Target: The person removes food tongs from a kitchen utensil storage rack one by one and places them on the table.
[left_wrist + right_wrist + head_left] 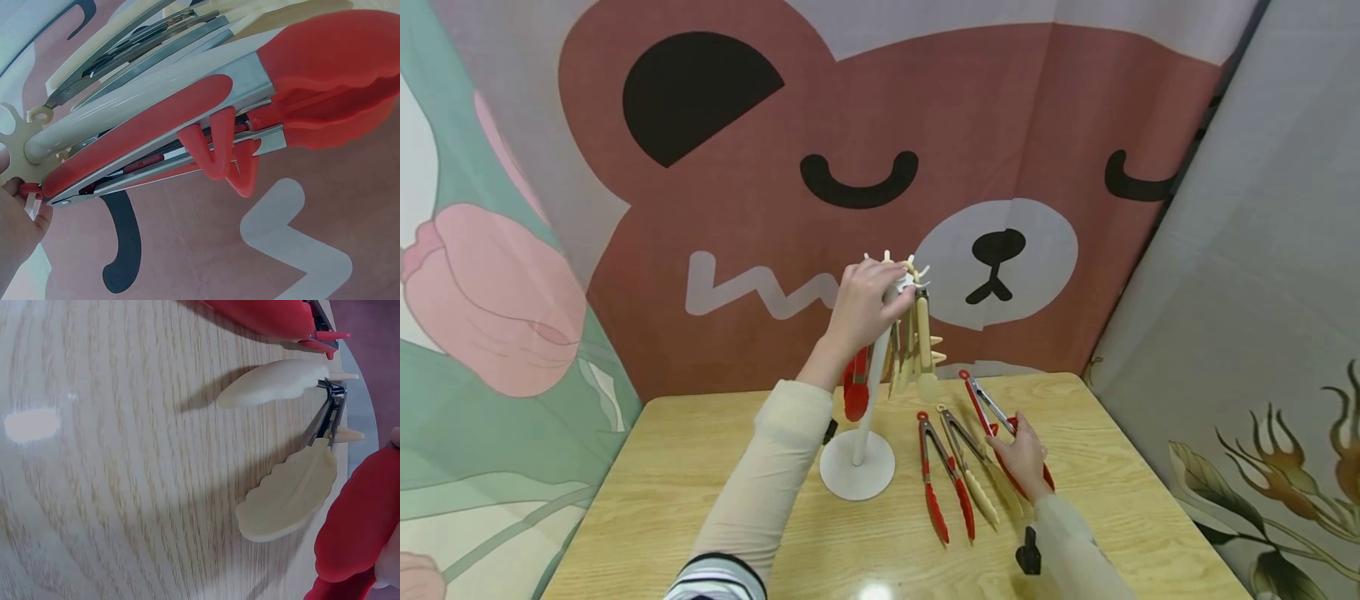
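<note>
My left hand [868, 304] grips the hooked top of a white stand [867, 421], its fingers over the hooks and its thumb across the near side. Red tongs [137, 134] hang from the stand, their red loop right at my left fingers. Several cream tongs [923, 333] hang on the stand's right side. My right hand [1024, 458] holds another pair of red tongs [977, 402] around the middle, at the table's right. Their red scalloped head [362, 519] shows beside my fingers in the right wrist view.
Red tongs [927, 471] lie spread on the wooden table [700, 467], heads toward me. Next to them, cream tongs [290, 494] lie spread too. The stand's round white base [842, 483] rests left of them. Behind the table hangs a bear-print curtain [737, 217].
</note>
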Demonstrator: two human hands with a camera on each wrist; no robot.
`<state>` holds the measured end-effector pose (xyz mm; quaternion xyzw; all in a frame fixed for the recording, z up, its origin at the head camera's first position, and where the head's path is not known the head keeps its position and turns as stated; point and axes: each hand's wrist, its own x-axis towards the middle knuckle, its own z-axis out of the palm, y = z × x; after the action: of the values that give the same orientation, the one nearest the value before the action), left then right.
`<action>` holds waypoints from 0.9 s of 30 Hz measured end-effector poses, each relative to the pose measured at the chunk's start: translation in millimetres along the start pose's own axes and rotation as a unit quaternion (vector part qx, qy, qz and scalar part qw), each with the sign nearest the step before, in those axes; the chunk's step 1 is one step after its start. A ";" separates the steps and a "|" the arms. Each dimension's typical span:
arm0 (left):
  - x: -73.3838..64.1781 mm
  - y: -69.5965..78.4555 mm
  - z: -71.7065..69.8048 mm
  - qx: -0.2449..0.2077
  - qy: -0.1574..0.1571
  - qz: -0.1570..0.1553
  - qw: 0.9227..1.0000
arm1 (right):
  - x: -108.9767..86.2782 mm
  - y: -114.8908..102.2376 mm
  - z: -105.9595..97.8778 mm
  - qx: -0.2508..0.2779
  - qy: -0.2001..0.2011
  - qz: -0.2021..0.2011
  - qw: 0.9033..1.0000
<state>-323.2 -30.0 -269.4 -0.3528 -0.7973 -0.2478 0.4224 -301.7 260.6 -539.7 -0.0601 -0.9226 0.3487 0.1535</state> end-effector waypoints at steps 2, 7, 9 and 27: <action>-0.2 -0.1 0.0 -0.001 0.000 -0.002 1.000 | 0.8 0.6 1.7 -0.003 -0.001 -0.003 1.000; -0.9 0.2 0.3 -0.005 -0.002 -0.004 1.000 | 1.8 2.9 4.5 -0.003 -0.012 -0.006 1.000; -1.0 0.5 0.4 -0.005 -0.002 -0.004 1.000 | 2.0 4.4 4.5 -0.002 -0.019 -0.007 1.000; -0.4 0.2 0.8 -0.001 0.007 0.006 1.000 | 0.6 12.0 5.8 -0.031 -0.022 -0.003 0.999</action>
<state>-323.3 -29.4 -270.1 -0.3563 -0.7921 -0.2480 0.4291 -304.1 266.1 -551.6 -0.0543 -0.9363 0.3207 0.1324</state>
